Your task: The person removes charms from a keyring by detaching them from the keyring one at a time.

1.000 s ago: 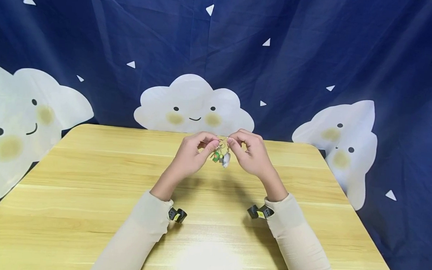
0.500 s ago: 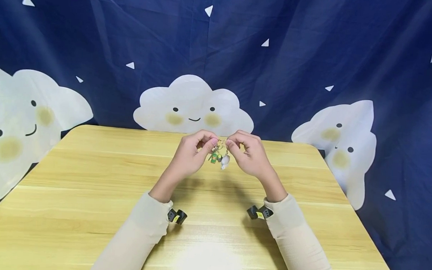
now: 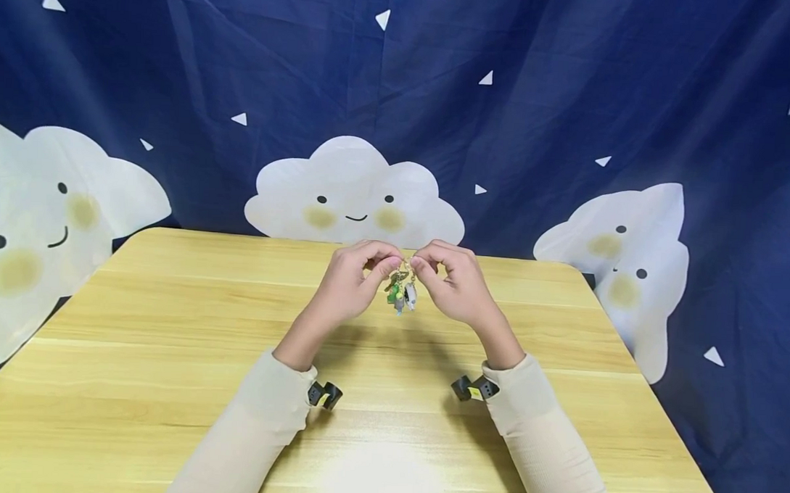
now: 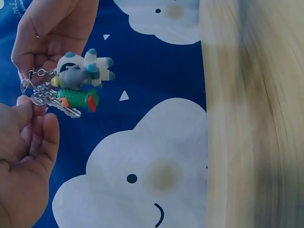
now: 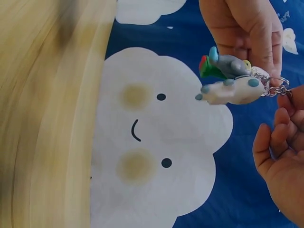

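Over the far part of the table, my left hand (image 3: 354, 281) pinches a metal key ring (image 4: 27, 86) between thumb and finger. Opposite it, my right hand (image 3: 455, 281) pinches where the short chain (image 4: 43, 72) of a white figure charm (image 5: 237, 91) meets the ring. That charm has light-blue feet and hangs nearest the right fingers. Beside it dangle a grey figure charm (image 4: 76, 76) with a blue tip and a green charm (image 4: 78, 99) with red and orange parts. A silver key (image 4: 70, 111) shows under the green one. Fingertips partly hide the ring.
The light wooden table (image 3: 170, 326) spreads beneath both hands. Behind it hangs a dark blue curtain (image 3: 426, 95) printed with smiling white clouds. Small black wrist cameras (image 3: 325, 395) sit at both beige sleeve cuffs.
The hands stay nearly in place, with the right fingertips slightly closer to the left. The charms have swung and turned; the grey one and a key now show more plainly between the hands.
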